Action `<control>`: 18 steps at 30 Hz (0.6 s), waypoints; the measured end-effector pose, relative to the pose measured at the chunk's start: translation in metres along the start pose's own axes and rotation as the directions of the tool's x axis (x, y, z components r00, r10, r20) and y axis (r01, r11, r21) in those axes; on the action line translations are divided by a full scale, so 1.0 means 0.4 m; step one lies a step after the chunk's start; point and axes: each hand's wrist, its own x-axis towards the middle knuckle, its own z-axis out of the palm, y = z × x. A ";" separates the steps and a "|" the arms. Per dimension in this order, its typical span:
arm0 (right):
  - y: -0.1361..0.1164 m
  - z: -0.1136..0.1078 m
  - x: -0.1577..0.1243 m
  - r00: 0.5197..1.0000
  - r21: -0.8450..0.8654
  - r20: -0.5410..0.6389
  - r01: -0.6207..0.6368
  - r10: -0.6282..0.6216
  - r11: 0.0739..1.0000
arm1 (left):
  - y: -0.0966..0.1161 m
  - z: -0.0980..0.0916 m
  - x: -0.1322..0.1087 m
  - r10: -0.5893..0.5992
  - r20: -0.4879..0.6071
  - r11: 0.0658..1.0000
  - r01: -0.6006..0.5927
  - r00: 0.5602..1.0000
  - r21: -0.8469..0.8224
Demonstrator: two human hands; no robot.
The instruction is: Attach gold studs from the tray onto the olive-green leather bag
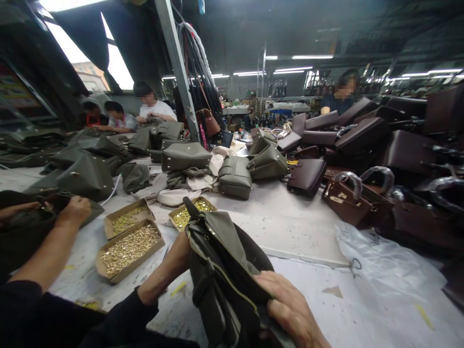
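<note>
- Head view, and here's the bag (232, 263), tilted at the lower centre of the frame, mouth gaping towards the camera
- Right hand (288, 302), lower right of centre: fingers bent over the bag's edge, and that looks like a proper hold
- Left hand (182, 249), beside the bag's top end: fingers tucked out of sight, so how far they close, and on what, I cannot tell
- Watch that tab (191, 208)! It juts up in front of the tray (172, 220) at centre; one careless swing that way could, I reckon, knock the shiny studs (180, 220) loose
- Second danger, the zip (229, 282): it lies open along the mouth, so a hard tug from the right hand might strain the teeth or crease the side
- And should that right hand slip, the bag would probably flop onto the table (315, 290), where grit could scuff it
- Now the looks: olive green, smooth, leather-like, slumping in soft folds; brass-coloured teeth gleam against a dark inside, and the lower end runs out of frame
</note>
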 end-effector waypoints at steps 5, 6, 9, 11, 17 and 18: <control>0.007 -0.028 -0.038 0.971 0.159 -0.095 -0.202 0.219 0.966 | 0.023 0.006 0.002 0.008 0.014 0.995 -0.009 1.000 0.095; 0.005 -0.030 -0.038 0.966 0.129 -0.108 -0.220 0.234 0.967 | 0.024 0.009 0.002 -0.006 0.015 0.995 0.004 1.000 0.099; -0.012 -0.035 -0.014 0.974 0.024 -0.062 -0.218 0.220 0.976 | 0.020 0.012 0.001 -0.027 0.022 0.997 0.025 0.999 0.079; -0.030 -0.038 0.016 0.986 -0.017 -0.012 -0.165 0.164 0.986 | 0.016 0.009 -0.001 0.000 0.034 0.996 -0.003 0.999 0.090; -0.062 -0.044 0.087 0.984 -0.164 0.118 0.153 -0.135 0.975 | 0.013 -0.013 -0.012 0.022 0.071 0.995 -0.029 0.997 0.096; -0.061 -0.046 0.094 0.979 -0.185 0.109 0.188 -0.170 0.965 | 0.014 -0.015 -0.014 0.011 0.080 0.997 -0.017 0.997 0.074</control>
